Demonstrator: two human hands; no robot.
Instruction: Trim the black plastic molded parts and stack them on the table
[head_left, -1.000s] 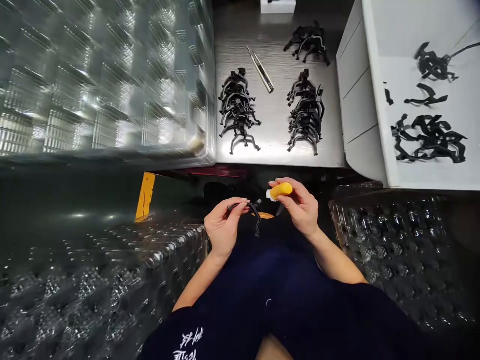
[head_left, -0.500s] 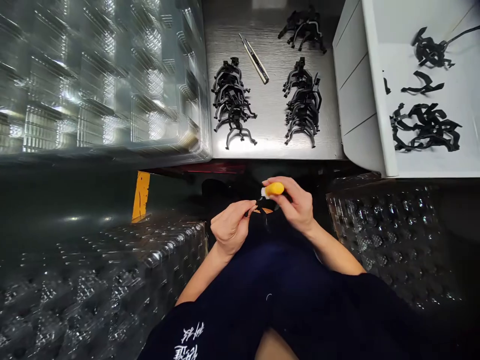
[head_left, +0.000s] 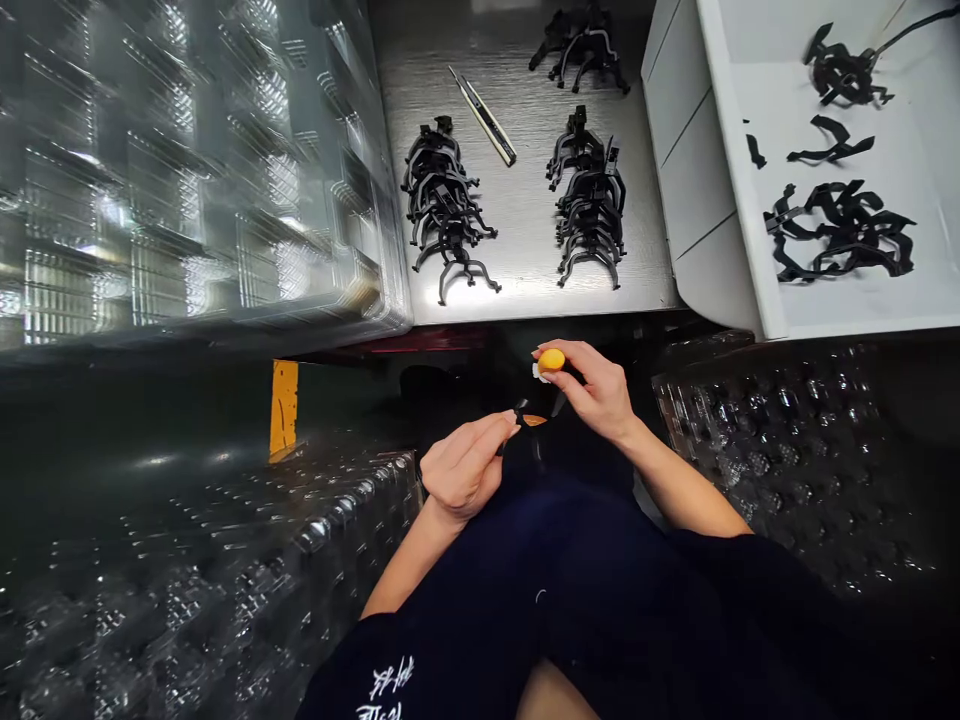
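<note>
My left hand point(head_left: 465, 462) is closed, pinching a small black plastic clip point(head_left: 523, 412) over my lap. My right hand point(head_left: 592, 390) is closed around a small tool with a yellow handle point(head_left: 551, 360), held just above and right of the clip. Both hands sit close together below the edge of the metal bench point(head_left: 525, 220). The clip is mostly lost against my dark clothing.
On the bench lie two stacked rows of black clips point(head_left: 444, 205) point(head_left: 590, 195), another pile point(head_left: 577, 45) farther back, and a slim metal tool point(head_left: 484, 118). A white bin point(head_left: 757, 250) at right holds more clips. Clear plastic trays stand at left point(head_left: 187, 180), lower left and right point(head_left: 787, 450).
My left hand has turned the clip and drawn it closer to the tool. My right hand has tilted the yellow handle so it points more toward the camera. The view has shifted slightly.
</note>
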